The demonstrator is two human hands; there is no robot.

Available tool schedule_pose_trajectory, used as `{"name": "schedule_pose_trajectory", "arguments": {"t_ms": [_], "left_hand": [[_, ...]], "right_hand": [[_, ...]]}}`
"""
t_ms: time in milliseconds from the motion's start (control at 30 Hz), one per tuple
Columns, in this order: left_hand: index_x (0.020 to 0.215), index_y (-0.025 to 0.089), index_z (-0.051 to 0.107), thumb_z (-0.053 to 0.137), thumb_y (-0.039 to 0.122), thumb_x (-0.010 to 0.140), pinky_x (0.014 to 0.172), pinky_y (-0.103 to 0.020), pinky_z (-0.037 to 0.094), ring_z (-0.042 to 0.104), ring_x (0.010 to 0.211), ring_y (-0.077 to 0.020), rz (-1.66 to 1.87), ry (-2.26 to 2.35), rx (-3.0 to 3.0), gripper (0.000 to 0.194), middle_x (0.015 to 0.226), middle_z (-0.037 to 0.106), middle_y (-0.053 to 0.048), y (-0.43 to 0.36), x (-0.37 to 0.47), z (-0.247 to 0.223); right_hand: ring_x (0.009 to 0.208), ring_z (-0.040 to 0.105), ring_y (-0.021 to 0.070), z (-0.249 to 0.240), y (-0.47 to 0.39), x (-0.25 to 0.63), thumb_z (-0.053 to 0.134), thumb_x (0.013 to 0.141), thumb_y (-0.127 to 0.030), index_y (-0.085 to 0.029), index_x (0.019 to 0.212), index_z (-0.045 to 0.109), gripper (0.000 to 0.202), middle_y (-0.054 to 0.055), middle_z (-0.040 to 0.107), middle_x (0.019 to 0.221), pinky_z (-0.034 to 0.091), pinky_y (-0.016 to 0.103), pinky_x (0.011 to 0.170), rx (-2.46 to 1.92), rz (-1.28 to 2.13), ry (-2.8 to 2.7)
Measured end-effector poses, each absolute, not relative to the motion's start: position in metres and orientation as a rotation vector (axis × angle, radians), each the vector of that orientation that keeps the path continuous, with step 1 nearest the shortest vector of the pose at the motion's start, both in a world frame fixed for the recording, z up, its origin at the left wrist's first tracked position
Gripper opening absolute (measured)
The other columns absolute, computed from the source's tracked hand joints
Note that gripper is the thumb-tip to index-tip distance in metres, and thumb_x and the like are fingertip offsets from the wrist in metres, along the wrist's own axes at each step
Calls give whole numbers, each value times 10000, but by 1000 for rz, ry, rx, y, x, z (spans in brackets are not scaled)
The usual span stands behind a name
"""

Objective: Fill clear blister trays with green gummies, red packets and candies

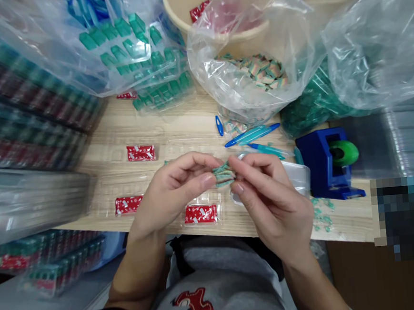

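Note:
Over the near part of the table, my left hand (pixel 181 190) pinches a small stack of green-and-tan striped pieces (pixel 224 174) between thumb and fingers. My right hand (pixel 275 197) grips the other end of the same stack with its fingertips. What exactly the pieces are, I cannot tell. Similar striped pieces (pixel 263 71) fill a clear plastic bag (pixel 208 73) farther back. Red patterned packets lie in clear trays: one packet (pixel 200 213) below my hands, another (pixel 129 204) partly behind my left wrist, a third (pixel 141 153) farther left.
Blue pen-like pieces (pixel 252 135) lie beyond my hands. A blue tape dispenser (pixel 322 165) with green tape stands at right, green scraps (pixel 322 215) near it. A beige tub (pixel 174 9) and a bag of green caps (pixel 123 51) are behind. Stacked filled trays (pixel 20 107) line the left.

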State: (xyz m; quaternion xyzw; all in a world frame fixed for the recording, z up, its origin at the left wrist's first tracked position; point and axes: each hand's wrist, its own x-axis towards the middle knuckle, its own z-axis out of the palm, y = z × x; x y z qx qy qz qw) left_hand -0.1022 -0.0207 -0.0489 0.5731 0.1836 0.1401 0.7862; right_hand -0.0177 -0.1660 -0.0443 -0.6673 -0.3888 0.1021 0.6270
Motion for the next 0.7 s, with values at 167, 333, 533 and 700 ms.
{"name": "schedule_pose_trajectory", "arguments": {"t_ms": [167, 333, 533, 700], "left_hand": [[819, 202, 741, 831, 375, 723, 645, -178, 557, 653, 626, -89, 468, 523, 1034, 217, 713, 702, 21, -26, -92, -59], [722, 151, 689, 854, 359, 681, 569, -185, 564, 646, 589, -92, 492, 524, 878, 269, 680, 675, 14, -18, -84, -62], [703, 158, 715, 889, 385, 623, 578, -182, 556, 633, 589, -85, 416, 548, 865, 297, 664, 672, 15, -13, -98, -56], [794, 195, 748, 845, 433, 689, 677, -215, 540, 653, 679, -110, 432, 620, 1075, 278, 706, 695, 10, -14, -117, -60]], "right_hand": [[926, 631, 114, -44, -159, -17, 599, 893, -39, -268, 1236, 663, 417, 22, 623, 1046, 562, 249, 790, -1539, 285, -891], [807, 649, 135, -26, -136, 35, 593, 936, -167, -229, 1165, 674, 250, 57, 664, 1027, 551, 310, 764, -1722, -60, -853], [1165, 561, 256, -2, -118, 80, 553, 961, -276, -184, 1008, 723, 199, 141, 621, 1184, 427, 415, 993, -2222, -384, -991], [833, 643, 151, -22, -137, 15, 597, 939, -256, -188, 1073, 693, 179, 50, 681, 946, 522, 296, 786, -1769, 288, -1178]]}}
